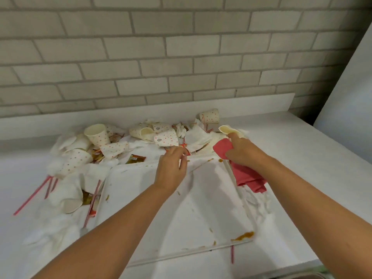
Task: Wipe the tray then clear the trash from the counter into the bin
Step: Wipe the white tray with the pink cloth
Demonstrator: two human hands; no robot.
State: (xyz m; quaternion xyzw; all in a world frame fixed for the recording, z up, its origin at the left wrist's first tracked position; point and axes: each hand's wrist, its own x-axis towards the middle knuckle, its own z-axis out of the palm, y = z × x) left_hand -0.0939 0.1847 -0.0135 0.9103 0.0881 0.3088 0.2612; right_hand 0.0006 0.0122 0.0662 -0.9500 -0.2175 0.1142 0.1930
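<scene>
A white tray (201,224) lies on the counter in front of me, smeared with brown sauce at its near right corner and far edge. My left hand (171,170) is at the tray's far edge, fingers curled, pinching a small red-orange scrap (183,147). My right hand (244,152) grips a red cloth (246,175) at the tray's far right corner, and its index finger touches a crushed paper cup (228,130). Dotted paper cups (97,134), napkins and red straws (32,198) are heaped behind and left of the tray.
The white counter (302,158) runs to a brick wall (181,57) behind the litter. A sauce packet (135,158) lies by the tray's far left corner. A striped straw (232,254) sticks out under the tray's near edge. A white panel (346,87) rises at right.
</scene>
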